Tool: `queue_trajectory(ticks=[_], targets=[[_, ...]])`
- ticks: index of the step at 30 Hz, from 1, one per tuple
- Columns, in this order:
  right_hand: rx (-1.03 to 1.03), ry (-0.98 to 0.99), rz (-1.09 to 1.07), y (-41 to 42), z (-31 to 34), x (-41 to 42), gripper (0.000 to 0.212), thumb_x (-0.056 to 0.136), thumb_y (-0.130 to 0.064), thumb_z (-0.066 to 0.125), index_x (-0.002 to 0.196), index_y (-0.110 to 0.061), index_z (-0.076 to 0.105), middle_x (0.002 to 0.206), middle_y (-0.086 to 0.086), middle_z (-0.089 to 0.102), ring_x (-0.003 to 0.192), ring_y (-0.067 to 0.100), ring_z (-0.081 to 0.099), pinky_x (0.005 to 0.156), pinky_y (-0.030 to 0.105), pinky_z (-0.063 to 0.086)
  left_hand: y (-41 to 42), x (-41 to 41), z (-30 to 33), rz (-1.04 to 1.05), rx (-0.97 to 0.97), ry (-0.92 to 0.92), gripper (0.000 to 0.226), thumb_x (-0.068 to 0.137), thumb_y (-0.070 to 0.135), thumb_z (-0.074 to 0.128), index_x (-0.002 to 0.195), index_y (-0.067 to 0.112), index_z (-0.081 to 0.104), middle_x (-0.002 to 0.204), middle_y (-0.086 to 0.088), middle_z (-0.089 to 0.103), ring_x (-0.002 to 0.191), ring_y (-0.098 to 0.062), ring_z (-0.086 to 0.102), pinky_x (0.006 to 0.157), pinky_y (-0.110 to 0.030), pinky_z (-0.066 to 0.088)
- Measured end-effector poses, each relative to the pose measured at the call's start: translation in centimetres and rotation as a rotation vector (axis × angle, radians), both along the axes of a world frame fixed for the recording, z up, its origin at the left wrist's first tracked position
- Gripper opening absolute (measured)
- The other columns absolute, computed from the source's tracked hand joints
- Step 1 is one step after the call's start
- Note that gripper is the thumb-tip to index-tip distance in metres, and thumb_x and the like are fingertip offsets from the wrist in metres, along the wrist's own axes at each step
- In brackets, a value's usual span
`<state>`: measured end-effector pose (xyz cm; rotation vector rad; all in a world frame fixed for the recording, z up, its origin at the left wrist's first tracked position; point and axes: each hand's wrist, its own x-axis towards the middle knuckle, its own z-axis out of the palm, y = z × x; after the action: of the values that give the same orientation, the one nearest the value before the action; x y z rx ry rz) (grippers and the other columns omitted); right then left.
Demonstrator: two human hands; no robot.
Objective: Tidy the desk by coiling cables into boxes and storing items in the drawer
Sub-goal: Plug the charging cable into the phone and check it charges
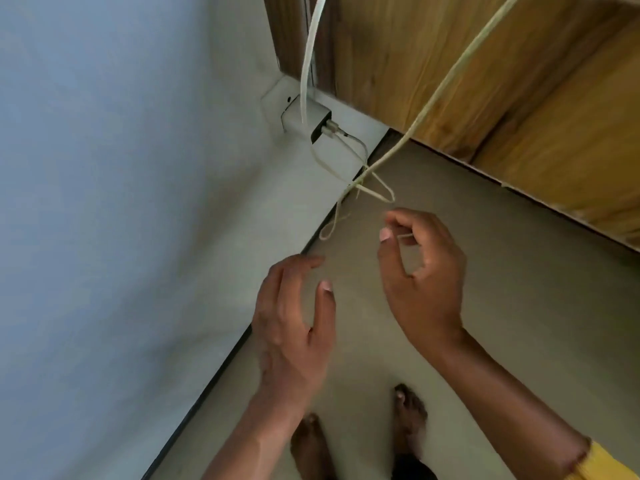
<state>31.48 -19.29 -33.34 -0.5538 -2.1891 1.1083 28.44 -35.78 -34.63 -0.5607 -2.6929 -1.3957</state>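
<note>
A white charger adapter (pixel 306 116) is plugged into a wall socket low on the wall, with plugs sticking out of its dark end. A thin white cable (pixel 436 95) runs from the upper right down to a tangle of loops (pixel 363 190) just above the floor. Another white cable (pixel 310 46) hangs from above to the adapter. My right hand (pixel 420 271) has curled fingers that pinch a short piece of the white cable between thumb and fingers, below the tangle. My left hand (pixel 294 323) is held beside it with relaxed, spread fingers, holding nothing.
A wooden desk side panel (pixel 467 64) fills the upper right. The pale wall (pixel 121 202) is on the left and meets the beige floor (pixel 502 271) at a dark skirting line. My bare feet (pixel 360 441) stand on the floor below my hands.
</note>
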Motion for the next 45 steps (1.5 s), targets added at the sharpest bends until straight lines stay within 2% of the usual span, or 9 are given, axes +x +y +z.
queue_trajectory(ticks=[7,12,15,19,22,24,32,35,45], targets=[[0.013,0.170,-0.081,2.9,-7.8,-6.2,0.027,0.100,-0.010,0.065,0.126,-0.005,0.070,0.119,0.003,0.072,0.112,0.012,0.065,0.097,0.026,0.051,4.4,-5.1,-8.2,0.093,0.069,0.076,0.044,0.098,0.017,0.060,0.142,0.023,0.057,0.140,0.015,0.061,0.132,-0.007,0.058,0.108,-0.036,0.052],[0.060,0.214,-0.017,4.8,-12.7,-9.2,0.029,0.100,-0.014,0.061,0.125,-0.005,0.070,0.118,0.005,0.074,0.110,0.013,0.067,0.095,0.024,0.054,7.1,-9.1,-12.7,0.087,0.049,0.195,0.049,0.098,0.018,0.058,0.147,0.020,0.055,0.144,0.018,0.054,0.130,-0.003,0.053,0.106,-0.004,0.033],[0.107,0.290,-0.006,6.8,-14.7,-11.3,0.028,0.100,-0.009,0.057,0.125,-0.004,0.070,0.116,0.007,0.073,0.107,0.018,0.068,0.091,0.022,0.055,7.4,-11.5,-14.8,0.065,0.020,0.309,0.050,0.101,0.018,0.058,0.150,0.013,0.054,0.151,0.002,0.055,0.143,-0.014,0.049,0.117,-0.020,0.038],[0.177,0.378,0.033,9.2,-14.8,-15.1,0.030,0.105,-0.013,0.058,0.134,-0.009,0.066,0.130,0.004,0.070,0.119,0.020,0.066,0.096,0.046,0.059,7.2,-14.5,-16.1,0.008,-0.165,0.600,0.052,0.102,0.018,0.060,0.153,0.009,0.053,0.159,-0.006,0.051,0.157,-0.023,0.036,0.130,-0.044,0.026],[0.321,0.443,0.080,10.4,-13.8,-18.1,0.033,0.109,-0.018,0.058,0.141,-0.012,0.063,0.136,0.002,0.068,0.122,0.018,0.062,0.105,0.029,0.051,6.7,-16.3,-15.6,0.050,-0.358,0.809,0.055,0.099,0.018,0.061,0.151,0.002,0.054,0.160,-0.017,0.051,0.159,-0.035,0.032,0.130,-0.060,0.020],[0.393,0.482,0.141,11.6,-13.5,-20.5,0.037,0.109,-0.020,0.059,0.145,-0.013,0.060,0.139,0.003,0.066,0.125,0.018,0.061,0.109,0.023,0.046,6.4,-17.4,-15.0,0.106,-0.463,0.892,0.061,0.095,0.018,0.064,0.151,-0.002,0.053,0.162,-0.022,0.045,0.160,-0.039,0.027,0.131,-0.062,0.014],[0.730,0.532,0.390,12.2,-13.4,-26.7,0.059,0.109,-0.035,0.058,0.160,-0.034,0.029,0.169,0.001,0.030,0.157,0.019,0.027,0.127,0.050,0.030,7.0,-20.3,-13.1,0.219,-0.778,1.103,0.106,0.088,0.040,0.065,0.166,-0.005,0.009,0.172,-0.034,-0.006,0.162,-0.048,-0.006,0.131,-0.064,0.005],[0.863,0.612,0.203,10.8,-13.9,-27.1,0.063,0.110,-0.045,0.048,0.165,-0.022,0.028,0.173,0.011,0.026,0.160,0.026,0.024,0.130,0.036,0.022,7.1,-21.1,-13.5,0.245,-0.781,1.137,0.106,0.089,0.039,0.064,0.166,-0.006,0.006,0.171,-0.035,-0.006,0.162,-0.048,-0.009,0.132,-0.059,-0.002],[0.755,0.669,0.192,8.3,-15.9,-28.8,0.063,0.109,-0.030,0.049,0.163,-0.002,0.030,0.172,0.019,0.023,0.161,0.033,0.018,0.130,0.043,0.021,9.6,-21.8,-14.1,0.362,-0.641,1.196,0.088,0.102,0.041,0.047,0.164,-0.010,0.011,0.170,-0.037,0.001,0.161,-0.051,0.000,0.130,-0.064,0.005]])
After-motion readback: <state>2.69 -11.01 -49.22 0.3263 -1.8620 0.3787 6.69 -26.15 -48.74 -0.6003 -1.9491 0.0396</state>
